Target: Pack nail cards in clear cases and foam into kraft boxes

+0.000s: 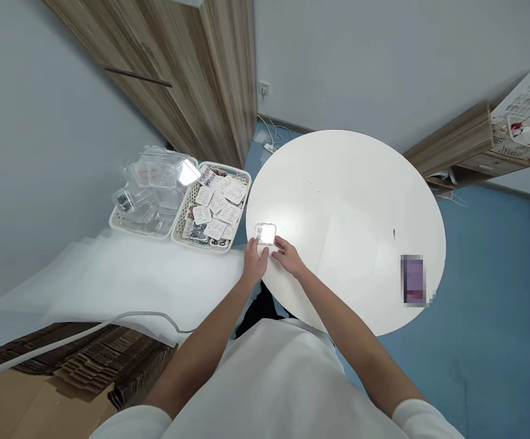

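A small, square clear plastic case (pixel 265 234) lies at the near left edge of the round white table (pixel 360 177), with glare over its face. My left hand (pixel 255 262) is at the case's lower left corner, its fingers along the side and the thumb by the near edge, gripping it lightly. At the lower right corner, the fingertips of my right hand (pixel 289 257) touch or nearly touch the case. The right thumb stands apart from its fingers. What the case contains is too small to tell.
Left of the table, a white basket (pixel 176 242) holds printed cards, beside another piled with clear plastic cases (pixel 155 177). White sheeting (pixel 155 274) lies in front, above folded cardboard (pixel 104 360). A blurred purple item (pixel 414 280) sits on the table's right. A grey cable (pixel 63 344) crosses lower left.
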Demonstrator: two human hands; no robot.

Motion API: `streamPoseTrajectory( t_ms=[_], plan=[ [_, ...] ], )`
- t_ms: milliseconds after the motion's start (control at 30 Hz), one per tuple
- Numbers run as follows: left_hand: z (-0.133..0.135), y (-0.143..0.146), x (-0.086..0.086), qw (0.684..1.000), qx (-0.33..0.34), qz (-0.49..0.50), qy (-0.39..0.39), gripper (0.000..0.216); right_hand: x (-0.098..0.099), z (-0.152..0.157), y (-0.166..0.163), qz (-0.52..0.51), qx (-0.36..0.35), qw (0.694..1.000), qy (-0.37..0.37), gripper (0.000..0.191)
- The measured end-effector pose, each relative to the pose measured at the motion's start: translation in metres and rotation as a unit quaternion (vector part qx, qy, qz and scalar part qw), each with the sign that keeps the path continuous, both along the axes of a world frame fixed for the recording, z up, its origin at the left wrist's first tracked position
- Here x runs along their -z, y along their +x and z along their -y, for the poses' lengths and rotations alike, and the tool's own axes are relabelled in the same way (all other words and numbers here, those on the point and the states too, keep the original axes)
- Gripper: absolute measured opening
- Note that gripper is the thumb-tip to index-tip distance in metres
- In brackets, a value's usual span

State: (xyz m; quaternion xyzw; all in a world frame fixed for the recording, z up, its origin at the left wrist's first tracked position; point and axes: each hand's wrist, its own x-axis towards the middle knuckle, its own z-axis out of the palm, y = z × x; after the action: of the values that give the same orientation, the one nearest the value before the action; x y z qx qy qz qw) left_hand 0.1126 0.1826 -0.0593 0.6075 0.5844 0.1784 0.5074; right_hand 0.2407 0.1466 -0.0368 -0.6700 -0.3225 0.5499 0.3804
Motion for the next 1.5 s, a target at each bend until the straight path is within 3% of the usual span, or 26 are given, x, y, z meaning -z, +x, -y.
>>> streamPoseTrajectory(
  t_ms=[167,333,567,767,1000,1167,1333,1500],
  plan=[
    [0.011,0.005,-0.009,1.0,-0.004,0.022,-0.006,0.047,-0.002,0.012,0.003,0.007,0.006,1.0,0.017,0.056],
    [0.025,0.018,-0.018,0.996,0.026,0.083,0.024,0.044,-0.009,0.044,0.017,0.039,0.064,0.996,0.038,0.057],
    [0.072,0.056,-0.03,0.979,0.138,0.152,-0.013,0.036,-0.022,0.136,0.054,0.112,0.139,0.983,0.054,0.052],
    [0.123,0.092,-0.034,0.96,0.23,0.151,-0.058,0.029,-0.013,0.216,0.09,0.157,0.161,0.974,0.029,0.048],
    [0.152,0.107,-0.022,0.95,0.304,0.058,-0.047,0.033,0.005,0.249,0.112,0.199,0.117,0.973,0.002,0.049],
    [0.164,0.108,-0.013,0.942,0.334,-0.016,0.037,0.035,0.016,0.255,0.117,0.237,0.046,0.97,0.015,0.053],
    [0.176,0.1,-0.005,0.903,0.372,-0.108,0.183,0.032,0.026,0.271,0.118,0.335,-0.038,0.94,0.049,0.048],
    [0.186,0.089,-0.003,0.866,0.398,-0.188,0.238,0.031,0.032,0.279,0.122,0.432,-0.146,0.888,0.063,0.027]
  ],
)
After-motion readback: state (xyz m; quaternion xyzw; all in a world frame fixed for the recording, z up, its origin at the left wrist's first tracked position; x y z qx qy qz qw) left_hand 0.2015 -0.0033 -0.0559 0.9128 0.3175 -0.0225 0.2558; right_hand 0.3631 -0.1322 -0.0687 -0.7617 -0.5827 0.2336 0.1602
